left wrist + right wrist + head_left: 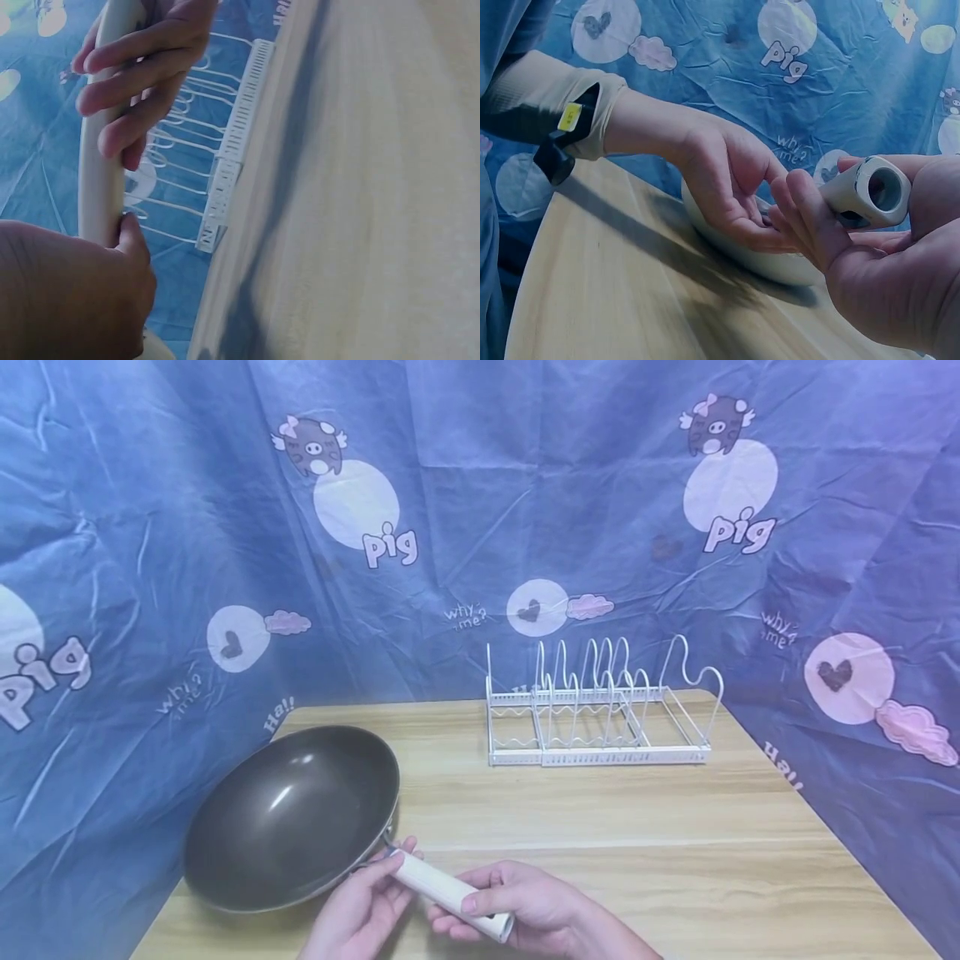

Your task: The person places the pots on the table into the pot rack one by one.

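Note:
A dark-coated wok (300, 810) with a pale outside stands at the left of the table, its inside tipped toward the head camera. Its white handle (435, 882) points toward the front right. My left hand (363, 906) grips that handle close to the wok, thumb on top and fingers beneath. Farther out, my right hand (536, 897) holds the handle near its end, thumb across the upper side. The hollow handle end (885, 189) shows in the right wrist view. There the wok's pale underside (742, 255) is low over the table, partly hidden behind the left hand.
A white wire rack (625, 758) with several upright loops stands at the back right of the wood-grain table (600, 814). Behind and along both sides hangs a blue printed cloth (480, 527).

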Tool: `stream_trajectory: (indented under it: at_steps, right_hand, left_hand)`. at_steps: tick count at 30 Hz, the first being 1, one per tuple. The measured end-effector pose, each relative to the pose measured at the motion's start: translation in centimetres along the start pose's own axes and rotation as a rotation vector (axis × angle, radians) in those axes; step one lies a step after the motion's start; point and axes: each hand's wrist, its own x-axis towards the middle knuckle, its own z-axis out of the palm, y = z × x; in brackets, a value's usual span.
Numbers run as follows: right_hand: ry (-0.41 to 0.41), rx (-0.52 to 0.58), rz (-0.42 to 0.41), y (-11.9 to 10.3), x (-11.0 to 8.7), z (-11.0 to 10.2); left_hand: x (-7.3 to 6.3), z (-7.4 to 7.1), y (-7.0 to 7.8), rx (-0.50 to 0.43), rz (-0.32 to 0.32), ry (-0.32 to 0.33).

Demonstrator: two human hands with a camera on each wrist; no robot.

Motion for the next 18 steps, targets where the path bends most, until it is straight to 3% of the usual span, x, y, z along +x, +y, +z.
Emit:
stream_trajectory:
  at_steps: [10, 15, 18]
  right_hand:
    - [0.02, -0.015, 0.006, -0.13, -0.22, 0.38]
    - [0.0, -0.01, -0.009, -0.06, -0.31, 0.25]
    - [-0.013, 0.014, -0.014, -0.11, -0.38, 0.15]
  left_hand:
    - [-0.46, 0.59, 0.37, -0.171, -0.077, 0.001]
    - [-0.57, 0.64, 0.61, -0.223, -0.111, -0.032]
    - [-0.57, 0.8, 0.83, -0.209, -0.111, -0.049]
